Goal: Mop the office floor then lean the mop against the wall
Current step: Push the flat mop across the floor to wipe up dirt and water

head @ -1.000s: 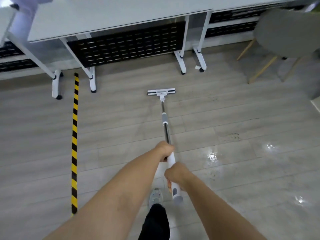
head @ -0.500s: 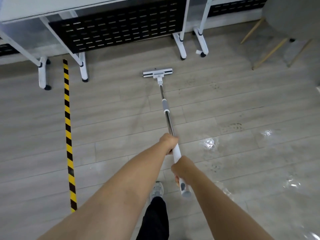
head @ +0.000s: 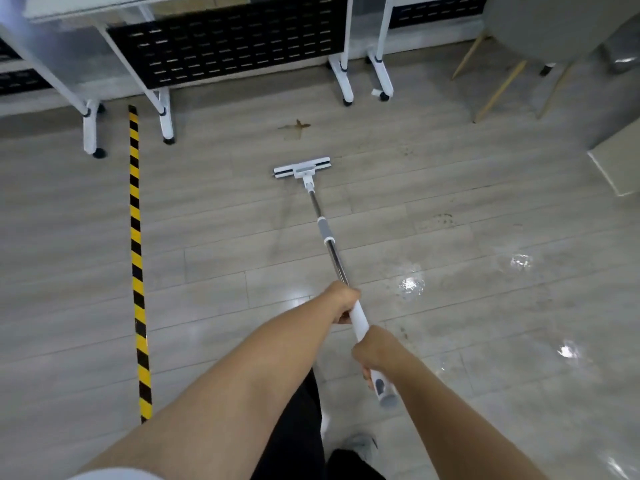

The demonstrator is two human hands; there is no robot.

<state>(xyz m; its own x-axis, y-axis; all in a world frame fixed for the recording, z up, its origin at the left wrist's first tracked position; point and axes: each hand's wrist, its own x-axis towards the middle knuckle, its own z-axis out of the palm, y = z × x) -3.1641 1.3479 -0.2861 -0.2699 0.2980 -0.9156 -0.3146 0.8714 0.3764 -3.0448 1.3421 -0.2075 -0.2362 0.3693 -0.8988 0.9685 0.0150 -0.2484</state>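
A flat mop with a white head (head: 302,168) rests on the grey plank floor (head: 214,244), its metal pole (head: 329,237) slanting back toward me. My left hand (head: 343,301) grips the white upper handle, and my right hand (head: 372,351) grips it just below, near the grey end cap. A brown stain (head: 294,128) lies on the floor just beyond the mop head. Wet, shiny patches (head: 410,284) spread to the right of the pole.
White-legged desks on castors (head: 341,77) with black perforated panels (head: 228,39) line the far side. A yellow-black tape strip (head: 136,244) runs along the floor at left. A grey chair with wooden legs (head: 498,88) stands at the far right. My shoe (head: 360,443) shows below.
The mop head has been pulled back toward me, away from the desk legs, uncovering a brown stain beyond it. Both hands keep their grip on the handle.
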